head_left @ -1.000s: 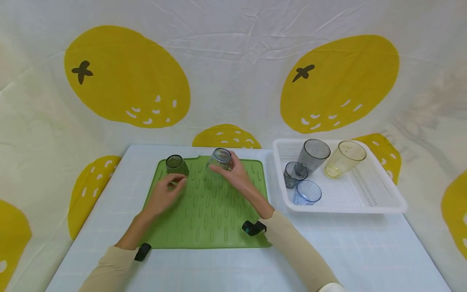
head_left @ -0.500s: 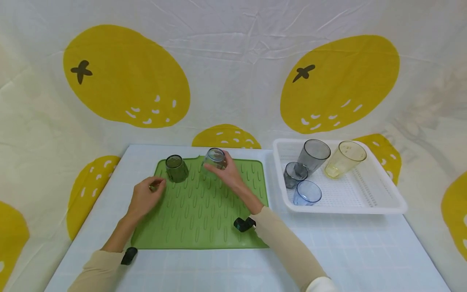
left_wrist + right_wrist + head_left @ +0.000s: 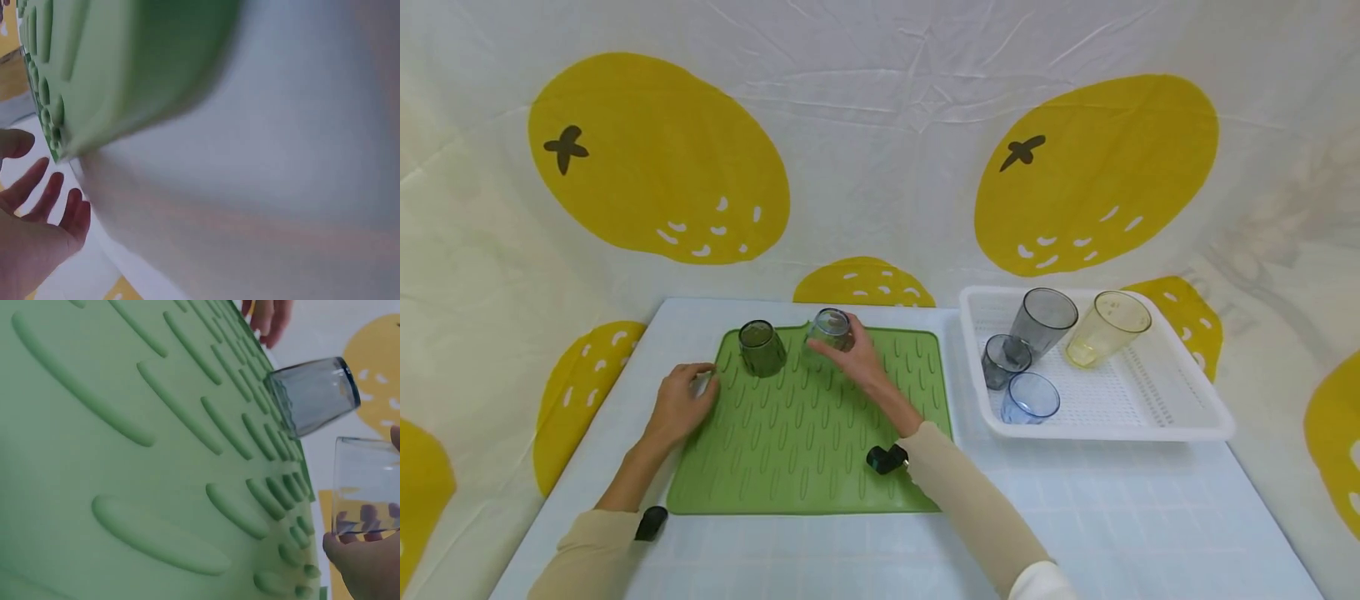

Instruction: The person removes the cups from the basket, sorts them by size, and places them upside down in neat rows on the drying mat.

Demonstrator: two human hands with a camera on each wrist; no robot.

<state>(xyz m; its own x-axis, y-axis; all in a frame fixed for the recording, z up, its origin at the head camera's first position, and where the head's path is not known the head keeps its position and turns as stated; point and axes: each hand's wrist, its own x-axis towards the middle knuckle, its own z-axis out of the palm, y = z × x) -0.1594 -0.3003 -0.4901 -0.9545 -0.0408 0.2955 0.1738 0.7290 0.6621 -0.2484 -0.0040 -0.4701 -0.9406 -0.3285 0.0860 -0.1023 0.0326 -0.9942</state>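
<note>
My right hand (image 3: 855,354) grips a clear, slightly bluish glass tumbler (image 3: 830,327) near the back edge of the green ridged mat (image 3: 812,450). In the right wrist view that tumbler (image 3: 365,478) sits between thumb and fingers, close over the mat. To its left, a smoky grey tumbler (image 3: 763,352) stands upside down on the mat, apart from both hands. My left hand (image 3: 681,406) is beside the mat's left edge with loosely bent fingers and nothing in them. The left wrist view shows those fingers (image 3: 47,203) spread, near the mat's corner.
A white plastic basket (image 3: 1157,432) stands on the right of the table. Inside are a tall grey glass (image 3: 1043,325), a tall yellow glass (image 3: 1105,333), a small grey glass (image 3: 1004,362) and a small blue glass (image 3: 1030,400). A patterned cloth (image 3: 880,167) hangs behind the table.
My left hand has drawn away from the smoky grey tumbler, leftward to the mat's edge. My right hand has carried the clear tumbler a little left, nearer to the grey one.
</note>
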